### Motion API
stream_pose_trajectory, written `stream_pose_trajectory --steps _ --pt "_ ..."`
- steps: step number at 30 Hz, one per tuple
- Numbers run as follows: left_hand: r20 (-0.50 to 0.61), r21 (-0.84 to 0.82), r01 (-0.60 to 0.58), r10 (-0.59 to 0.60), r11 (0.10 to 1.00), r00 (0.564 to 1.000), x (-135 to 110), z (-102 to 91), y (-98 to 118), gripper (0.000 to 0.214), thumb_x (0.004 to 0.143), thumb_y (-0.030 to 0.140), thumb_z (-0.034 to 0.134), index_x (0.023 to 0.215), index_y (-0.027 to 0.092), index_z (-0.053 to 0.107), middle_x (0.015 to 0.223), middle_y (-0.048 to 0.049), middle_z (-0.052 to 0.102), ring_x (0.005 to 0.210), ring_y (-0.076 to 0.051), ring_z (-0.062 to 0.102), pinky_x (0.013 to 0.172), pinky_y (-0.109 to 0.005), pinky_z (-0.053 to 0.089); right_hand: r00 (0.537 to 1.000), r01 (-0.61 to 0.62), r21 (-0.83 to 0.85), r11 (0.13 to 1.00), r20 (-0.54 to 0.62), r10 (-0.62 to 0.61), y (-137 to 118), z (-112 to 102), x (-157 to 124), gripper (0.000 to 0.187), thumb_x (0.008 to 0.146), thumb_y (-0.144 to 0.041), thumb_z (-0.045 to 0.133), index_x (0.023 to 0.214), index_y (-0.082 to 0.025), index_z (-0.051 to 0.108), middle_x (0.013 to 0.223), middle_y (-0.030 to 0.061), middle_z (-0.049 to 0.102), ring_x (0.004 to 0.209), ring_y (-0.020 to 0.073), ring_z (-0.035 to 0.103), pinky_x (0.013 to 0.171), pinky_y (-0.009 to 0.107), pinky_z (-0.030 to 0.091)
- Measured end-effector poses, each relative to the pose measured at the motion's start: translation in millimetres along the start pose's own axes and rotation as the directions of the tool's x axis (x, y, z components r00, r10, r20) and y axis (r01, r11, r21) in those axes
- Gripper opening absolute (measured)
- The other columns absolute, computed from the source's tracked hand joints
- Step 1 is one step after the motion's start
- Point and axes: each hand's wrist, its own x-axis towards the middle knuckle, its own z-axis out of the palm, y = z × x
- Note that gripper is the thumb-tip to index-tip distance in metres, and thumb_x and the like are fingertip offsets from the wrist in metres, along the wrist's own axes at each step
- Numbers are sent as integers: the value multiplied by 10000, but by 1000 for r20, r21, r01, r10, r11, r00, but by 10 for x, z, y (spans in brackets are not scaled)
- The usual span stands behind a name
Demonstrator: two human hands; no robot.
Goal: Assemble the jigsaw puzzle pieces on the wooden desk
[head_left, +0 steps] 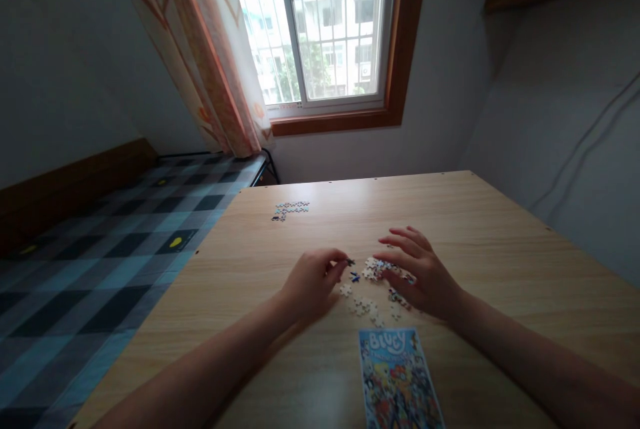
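On the wooden table (475, 215) lies a heap of small loose puzzle pieces (373, 289). My left hand (313, 282) is closed in a pinch on one dark puzzle piece (351, 261) at the heap's left edge. My right hand (417, 272) hovers over the right side of the heap with its fingers stretched out and spread, holding nothing. A small joined patch of puzzle (290, 210) lies further back on the table, apart from both hands. A colourful picture card (399, 379) with a cartoon print rests near the table's front edge, between my forearms.
A bed with a blue and black checked cover (90, 269) stands along the table's left edge. Behind the table are a window (325, 29) with a wooden frame and a patterned curtain (210, 62). A grey wall closes the right side.
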Motion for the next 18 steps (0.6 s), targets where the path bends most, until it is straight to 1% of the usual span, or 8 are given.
stream_pose_trajectory --steps 3,5,7,9,12,14,16,18 --pt "-145 272 105 -67 957 987 121 -219 -319 232 964 289 480 894 188 676 870 -64 715 805 -188 652 737 -303 483 984 -155 -125 980 -106 142 286 -109 -49 239 913 -261 585 1112 -265 717 1269 84 662 1326 304 487 1160 570 278" --pt "-167 448 175 -111 877 980 186 -355 -527 246 974 279 438 887 190 650 985 -82 697 875 -201 646 774 -310 474 954 -265 -176 948 -190 231 531 -177 -79 223 909 -280 555 1043 -251 730 1251 93 663 1326 309 484 1152 552 302" --pt "-156 533 217 -157 818 975 228 -450 -688 255 977 286 425 894 189 647 1016 -86 685 890 -209 644 768 -309 468 903 -384 -168 908 -274 331 767 -217 -102 260 899 -310 528 1036 -222 731 1212 115 674 1300 305 507 1144 514 336" --pt "-139 561 225 -177 797 974 253 -499 -795 261 974 312 438 908 194 662 1017 -78 685 887 -212 645 754 -304 465 825 -519 -94 850 -317 469 954 -223 -120 319 871 -333 521 1091 -207 714 1210 122 678 1232 292 565 1128 480 369" --pt "-146 536 223 -171 814 974 275 -519 -874 262 965 341 463 982 214 691 1033 -61 696 891 -208 650 759 -299 471 668 -682 84 726 -331 666 1125 -182 -149 417 822 -339 534 1176 -178 683 1239 136 678 1192 286 604 1099 443 410" --pt "-178 518 228 -157 824 971 278 -520 -883 270 963 333 468 1058 219 694 1063 -62 705 917 -211 656 784 -300 479 604 -726 148 672 -331 725 1188 -143 -170 459 802 -336 544 1206 -159 672 1259 144 673 1205 289 601 1097 430 412" --pt "-195 540 229 -144 810 970 264 -516 -850 275 960 319 468 1066 217 701 1077 -70 712 934 -218 661 795 -304 483 586 -743 153 651 -318 745 1235 -108 -191 485 795 -335 549 1229 -149 664 1268 149 668 1206 290 603 1094 422 413" --pt "-180 595 216 -134 774 975 233 -506 -775 278 958 313 461 1004 219 719 1056 -74 719 903 -226 668 767 -314 484 595 -758 119 642 -278 754 1277 -83 -212 506 796 -337 552 1255 -150 653 1285 151 660 1210 289 602 1087 416 419"
